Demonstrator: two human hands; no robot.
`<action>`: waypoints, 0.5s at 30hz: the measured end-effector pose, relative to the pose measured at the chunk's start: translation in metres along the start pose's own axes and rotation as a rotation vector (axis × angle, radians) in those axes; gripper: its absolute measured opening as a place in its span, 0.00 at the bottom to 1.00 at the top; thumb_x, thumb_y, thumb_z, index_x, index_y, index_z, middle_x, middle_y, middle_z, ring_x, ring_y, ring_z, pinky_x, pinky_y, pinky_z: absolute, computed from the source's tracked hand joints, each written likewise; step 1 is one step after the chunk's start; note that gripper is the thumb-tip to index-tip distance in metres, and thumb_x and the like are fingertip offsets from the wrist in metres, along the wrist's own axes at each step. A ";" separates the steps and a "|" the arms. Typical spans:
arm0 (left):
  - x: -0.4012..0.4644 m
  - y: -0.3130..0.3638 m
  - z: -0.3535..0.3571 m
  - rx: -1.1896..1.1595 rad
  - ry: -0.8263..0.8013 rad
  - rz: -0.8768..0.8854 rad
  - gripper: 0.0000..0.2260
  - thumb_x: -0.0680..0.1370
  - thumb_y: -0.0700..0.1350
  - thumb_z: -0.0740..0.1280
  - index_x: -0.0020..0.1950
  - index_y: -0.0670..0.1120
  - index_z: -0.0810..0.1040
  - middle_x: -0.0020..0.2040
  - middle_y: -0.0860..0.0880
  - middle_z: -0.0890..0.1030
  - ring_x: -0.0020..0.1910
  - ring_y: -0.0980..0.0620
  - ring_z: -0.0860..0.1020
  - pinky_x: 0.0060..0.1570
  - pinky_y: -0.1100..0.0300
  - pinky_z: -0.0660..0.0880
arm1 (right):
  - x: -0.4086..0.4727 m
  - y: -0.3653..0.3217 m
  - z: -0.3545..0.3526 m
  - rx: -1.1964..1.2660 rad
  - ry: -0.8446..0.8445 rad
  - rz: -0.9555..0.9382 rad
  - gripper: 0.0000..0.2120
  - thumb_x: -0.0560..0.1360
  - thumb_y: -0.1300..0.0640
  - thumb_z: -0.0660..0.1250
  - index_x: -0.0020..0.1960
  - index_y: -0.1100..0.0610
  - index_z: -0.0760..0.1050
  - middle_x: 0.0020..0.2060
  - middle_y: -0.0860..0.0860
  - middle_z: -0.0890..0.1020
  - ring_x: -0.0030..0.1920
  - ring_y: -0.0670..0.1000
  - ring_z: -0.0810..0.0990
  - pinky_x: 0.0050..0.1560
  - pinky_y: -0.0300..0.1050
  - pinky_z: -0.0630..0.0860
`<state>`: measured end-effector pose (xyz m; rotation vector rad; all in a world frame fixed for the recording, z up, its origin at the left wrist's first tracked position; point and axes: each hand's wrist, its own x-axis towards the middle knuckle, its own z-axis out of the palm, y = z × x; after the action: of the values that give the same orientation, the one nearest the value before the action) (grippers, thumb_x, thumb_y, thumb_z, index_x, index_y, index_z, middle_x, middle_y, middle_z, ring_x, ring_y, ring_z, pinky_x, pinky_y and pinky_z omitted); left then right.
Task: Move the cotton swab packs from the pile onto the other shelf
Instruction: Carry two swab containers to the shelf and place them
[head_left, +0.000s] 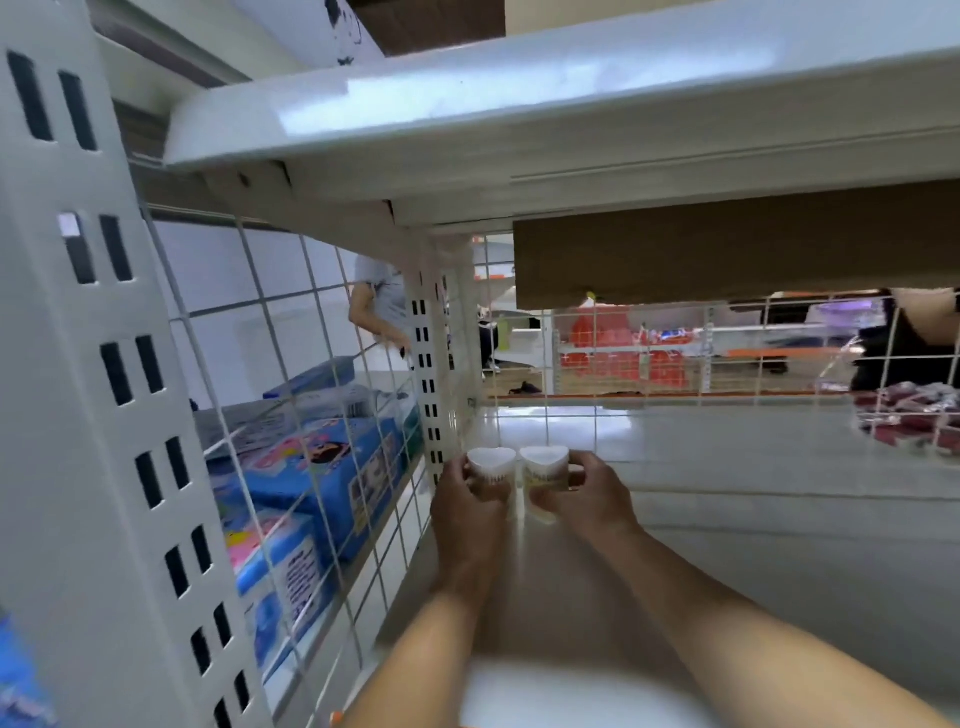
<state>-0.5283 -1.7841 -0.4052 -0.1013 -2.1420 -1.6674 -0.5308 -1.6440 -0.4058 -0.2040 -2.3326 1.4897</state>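
Two heart-shaped white swab packs stood side by side, touching or nearly so, far back on the white shelf (727, 493), near its rear left corner. The left pack (491, 467) was gripped by the left hand (467, 506), whose fingers (480, 488) curled round its front and side. The right pack (545, 467) was gripped by the right hand (584, 499), fingers (550, 501) wrapped round its lower front with the thumb (584, 460) on its far right side. Both packs sat upright, their heart lids facing up; whether their bases rested on the shelf or were just above it could not be told. Both forearms reached in from the lower edge of the view.

A wire grid (291, 415) walled the shelf on the left, and another ran along the back. Behind the left grid lay blue packets (311, 467), stacked on a neighbouring shelf. A slotted white post (428, 374) stood at the rear corner, and a wider slotted panel (78, 364) filled the near left. An upper shelf (519, 119) hung overhead, with a brown cardboard sheet (727, 249) under it at the back. Through the rear grid another person (376, 306) was seen, along with blurred red goods (623, 343) and dark red packets (909, 415) at the right.
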 end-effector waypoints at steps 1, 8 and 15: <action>0.001 -0.001 0.001 0.004 -0.002 0.004 0.23 0.74 0.41 0.74 0.68 0.47 0.73 0.60 0.52 0.80 0.52 0.61 0.74 0.36 0.84 0.67 | -0.001 0.000 0.002 -0.002 0.000 -0.009 0.32 0.68 0.55 0.80 0.69 0.54 0.73 0.61 0.53 0.82 0.59 0.54 0.81 0.53 0.44 0.77; -0.001 -0.002 0.003 0.026 -0.031 0.007 0.25 0.74 0.39 0.74 0.69 0.48 0.72 0.61 0.55 0.78 0.52 0.63 0.73 0.36 0.83 0.67 | -0.003 0.001 0.007 -0.029 0.015 -0.026 0.32 0.69 0.53 0.79 0.70 0.53 0.72 0.63 0.53 0.81 0.60 0.55 0.80 0.54 0.45 0.77; -0.014 0.010 -0.007 0.080 -0.037 -0.083 0.33 0.73 0.40 0.75 0.74 0.47 0.66 0.67 0.49 0.76 0.66 0.50 0.74 0.65 0.59 0.72 | -0.008 -0.004 -0.003 -0.014 -0.032 0.099 0.42 0.66 0.55 0.81 0.75 0.54 0.66 0.64 0.54 0.77 0.61 0.55 0.77 0.52 0.44 0.74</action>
<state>-0.5106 -1.7851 -0.4003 -0.0196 -2.2654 -1.6350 -0.5216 -1.6459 -0.4032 -0.3055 -2.3906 1.5338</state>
